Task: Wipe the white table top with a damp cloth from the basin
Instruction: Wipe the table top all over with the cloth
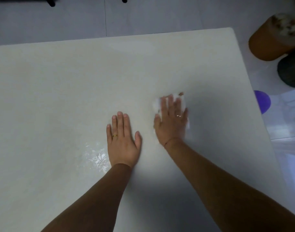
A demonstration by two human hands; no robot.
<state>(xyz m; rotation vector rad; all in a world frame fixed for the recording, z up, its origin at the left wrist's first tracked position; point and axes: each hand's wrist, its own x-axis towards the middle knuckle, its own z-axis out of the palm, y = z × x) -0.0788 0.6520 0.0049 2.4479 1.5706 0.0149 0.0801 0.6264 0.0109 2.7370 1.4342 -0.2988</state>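
The white table top (pixel 63 91) fills most of the head view. My right hand (pixel 172 121) lies flat on a white cloth (pixel 157 103), pressing it onto the table right of centre; the cloth shows past the fingertips and at the hand's right side. The hand is blurred. My left hand (pixel 122 141) rests palm down on the bare table just to the left, fingers together, holding nothing. A wet, shiny patch (pixel 96 158) glistens to the left of my left wrist.
Beyond the table's right edge on the floor stand a brown stool-like object (pixel 267 41), a dark round object (pixel 290 71) and a purple round thing (pixel 263 102). Grey floor tiles and dark furniture legs (pixel 51 2) lie past the far edge.
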